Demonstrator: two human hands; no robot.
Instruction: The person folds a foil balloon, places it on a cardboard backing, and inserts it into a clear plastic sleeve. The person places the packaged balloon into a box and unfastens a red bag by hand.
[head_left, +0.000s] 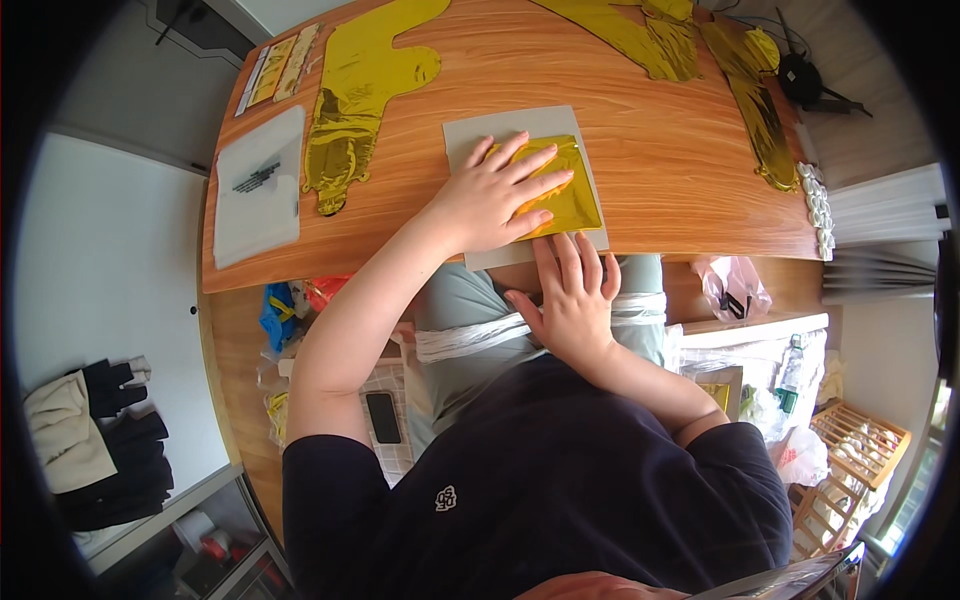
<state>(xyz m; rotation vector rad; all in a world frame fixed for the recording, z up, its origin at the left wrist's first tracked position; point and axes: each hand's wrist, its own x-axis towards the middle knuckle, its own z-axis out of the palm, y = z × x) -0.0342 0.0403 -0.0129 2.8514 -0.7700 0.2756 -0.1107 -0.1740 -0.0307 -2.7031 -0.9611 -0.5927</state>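
Note:
A grey cardboard sheet lies at the table's near edge and juts slightly over it. On it rests a square of shiny gold foil. My left hand is spread flat on the foil, fingers apart, covering its left part. At the near edge of the cardboard is my right hand, its fingers stretched out and touching or close to the edge; it grips nothing that I can see.
Flat gold foil shapes lie at the table's left, far side and right. A clear plastic sleeve with dark sticks sits at left. White bows line the right edge. A phone lies below the table at left.

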